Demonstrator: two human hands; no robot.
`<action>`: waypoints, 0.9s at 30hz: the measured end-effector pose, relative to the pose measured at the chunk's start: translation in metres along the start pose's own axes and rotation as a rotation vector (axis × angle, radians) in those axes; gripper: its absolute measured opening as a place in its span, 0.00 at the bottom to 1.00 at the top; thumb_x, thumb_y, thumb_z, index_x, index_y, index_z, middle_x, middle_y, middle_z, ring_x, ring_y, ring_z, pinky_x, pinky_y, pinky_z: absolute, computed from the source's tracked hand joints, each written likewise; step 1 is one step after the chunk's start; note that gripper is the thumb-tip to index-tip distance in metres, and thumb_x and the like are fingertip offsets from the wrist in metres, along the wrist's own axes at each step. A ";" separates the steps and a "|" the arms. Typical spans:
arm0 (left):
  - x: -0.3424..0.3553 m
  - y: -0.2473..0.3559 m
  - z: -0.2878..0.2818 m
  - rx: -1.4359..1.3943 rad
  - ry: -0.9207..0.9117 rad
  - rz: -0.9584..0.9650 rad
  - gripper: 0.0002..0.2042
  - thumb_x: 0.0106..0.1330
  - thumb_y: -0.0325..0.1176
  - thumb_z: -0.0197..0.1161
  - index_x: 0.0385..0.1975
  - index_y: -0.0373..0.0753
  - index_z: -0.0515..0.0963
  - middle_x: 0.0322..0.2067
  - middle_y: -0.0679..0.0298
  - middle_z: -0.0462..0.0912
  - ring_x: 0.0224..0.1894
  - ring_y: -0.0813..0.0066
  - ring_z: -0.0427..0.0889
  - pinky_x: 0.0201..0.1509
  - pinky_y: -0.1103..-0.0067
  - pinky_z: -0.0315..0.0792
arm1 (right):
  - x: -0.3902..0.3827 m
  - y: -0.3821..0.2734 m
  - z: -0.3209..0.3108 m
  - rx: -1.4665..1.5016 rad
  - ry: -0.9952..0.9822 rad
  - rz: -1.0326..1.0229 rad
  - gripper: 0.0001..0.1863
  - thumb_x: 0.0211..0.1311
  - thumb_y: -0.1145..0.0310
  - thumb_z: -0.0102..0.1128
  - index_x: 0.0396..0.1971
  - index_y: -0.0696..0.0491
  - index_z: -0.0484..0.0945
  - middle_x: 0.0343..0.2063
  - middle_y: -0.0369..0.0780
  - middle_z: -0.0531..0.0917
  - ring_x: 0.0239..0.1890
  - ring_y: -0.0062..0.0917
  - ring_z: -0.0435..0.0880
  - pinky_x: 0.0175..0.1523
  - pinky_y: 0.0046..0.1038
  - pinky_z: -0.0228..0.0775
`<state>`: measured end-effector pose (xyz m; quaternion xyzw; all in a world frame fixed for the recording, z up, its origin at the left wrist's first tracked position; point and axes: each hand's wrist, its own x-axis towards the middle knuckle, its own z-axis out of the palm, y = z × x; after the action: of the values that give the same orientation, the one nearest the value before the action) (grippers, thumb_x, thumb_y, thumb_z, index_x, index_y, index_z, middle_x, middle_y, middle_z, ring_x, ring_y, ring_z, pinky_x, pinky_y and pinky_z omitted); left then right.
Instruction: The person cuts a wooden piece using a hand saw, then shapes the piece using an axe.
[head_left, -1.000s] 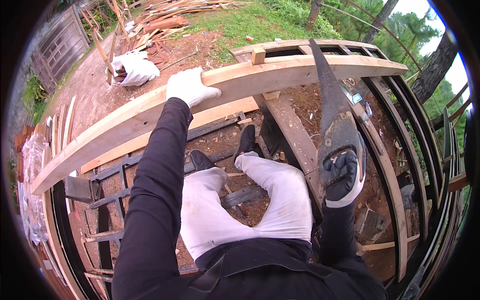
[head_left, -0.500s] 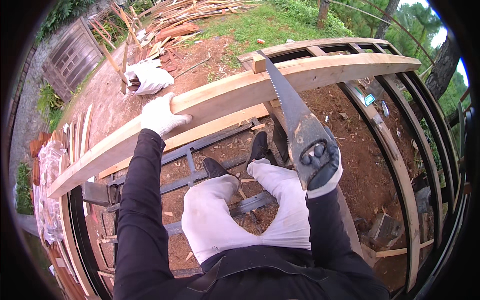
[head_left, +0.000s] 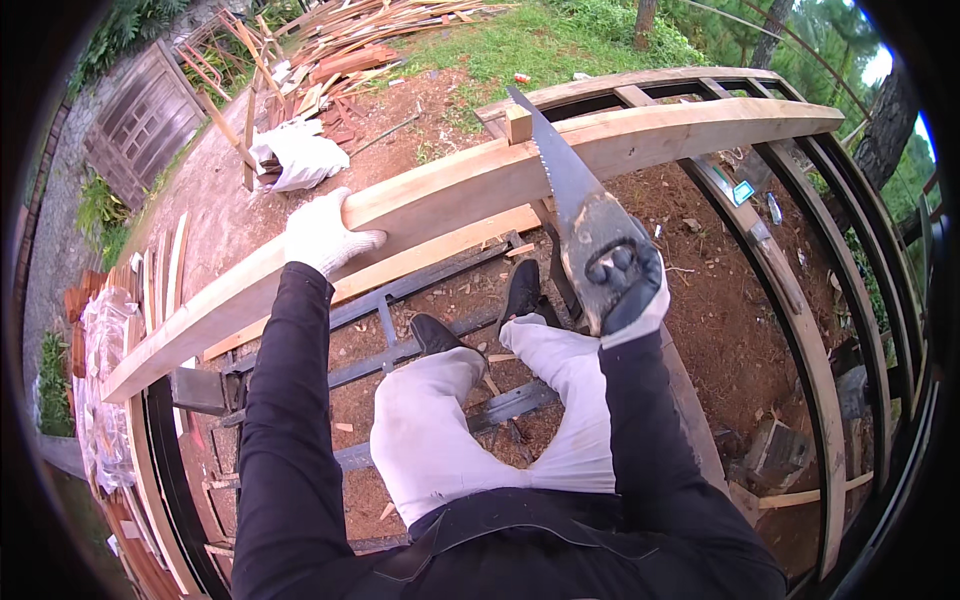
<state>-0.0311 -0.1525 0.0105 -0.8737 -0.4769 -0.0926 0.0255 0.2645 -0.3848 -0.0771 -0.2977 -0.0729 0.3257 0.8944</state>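
While the left hand (head_left: 328, 238) grasps the wooden beam (head_left: 450, 195), thumb along its near face, the worker's right hand (head_left: 638, 295) has fingers curled through the handsaw (head_left: 597, 215) handle. Blade points away and left from the right hand, crossing over the beam; can't tell from here if teeth touch. Small wood block (head_left: 518, 125) beside the blade, well right of left hand. White sack (head_left: 302, 155) beyond left hand.

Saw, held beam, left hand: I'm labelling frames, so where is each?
Saw (head_left: 573, 180), head view: the blade.
Held beam (head_left: 450, 208), head view: its near side.
Left hand (head_left: 322, 232), head view: its gloved back.
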 end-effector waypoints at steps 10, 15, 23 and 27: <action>-0.019 -0.016 0.004 0.001 0.069 0.041 0.48 0.40 0.64 0.74 0.60 0.35 0.77 0.49 0.47 0.85 0.52 0.53 0.84 0.62 0.66 0.74 | -0.106 -0.031 -0.005 -0.149 0.190 0.067 0.31 0.71 0.54 0.49 0.70 0.52 0.67 0.33 0.32 0.75 0.30 0.17 0.74 0.29 0.23 0.71; 0.003 0.011 0.005 -0.022 0.011 0.040 0.48 0.41 0.64 0.74 0.61 0.36 0.77 0.52 0.47 0.84 0.57 0.54 0.82 0.65 0.67 0.71 | 0.043 0.003 0.027 0.110 0.121 0.056 0.11 0.75 0.60 0.49 0.44 0.52 0.75 0.24 0.31 0.72 0.19 0.19 0.69 0.28 0.26 0.72; -0.010 -0.013 -0.001 0.053 0.018 0.006 0.48 0.41 0.63 0.75 0.61 0.36 0.76 0.52 0.49 0.84 0.55 0.54 0.83 0.63 0.67 0.73 | -0.109 -0.038 -0.010 -0.092 0.143 0.122 0.25 0.74 0.54 0.47 0.63 0.51 0.70 0.28 0.31 0.74 0.26 0.23 0.76 0.26 0.27 0.72; -0.007 -0.001 0.003 0.030 0.010 0.003 0.49 0.41 0.65 0.73 0.62 0.37 0.75 0.52 0.49 0.84 0.55 0.54 0.83 0.63 0.66 0.73 | -0.003 0.005 0.008 -0.021 0.083 0.013 0.12 0.75 0.58 0.48 0.42 0.50 0.75 0.25 0.31 0.74 0.20 0.21 0.73 0.27 0.30 0.73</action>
<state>-0.0355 -0.1570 0.0060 -0.8733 -0.4770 -0.0898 0.0414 0.2569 -0.3800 -0.0729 -0.3208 -0.0371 0.3182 0.8913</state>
